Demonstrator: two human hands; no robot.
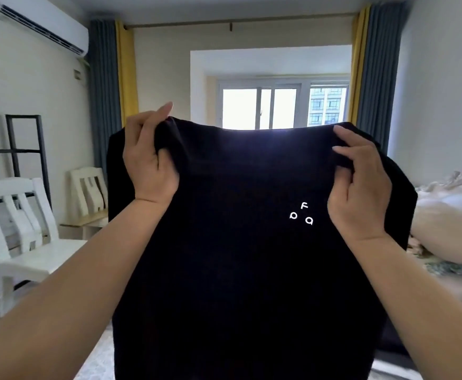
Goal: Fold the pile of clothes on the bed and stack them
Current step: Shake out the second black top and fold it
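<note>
A black T-shirt (246,256) with small white letters on its chest hangs spread out in front of me, held up at head height. My left hand (150,157) pinches the fabric at its upper left shoulder. My right hand (361,182) pinches the upper right shoulder. The shirt falls straight down and hides the bed and any clothes pile below it.
White wooden chairs (24,231) stand on the left beside a black metal rack (27,149). A cream padded headboard (451,220) and bedding lie on the right. A window (284,105) with blue and yellow curtains is straight ahead.
</note>
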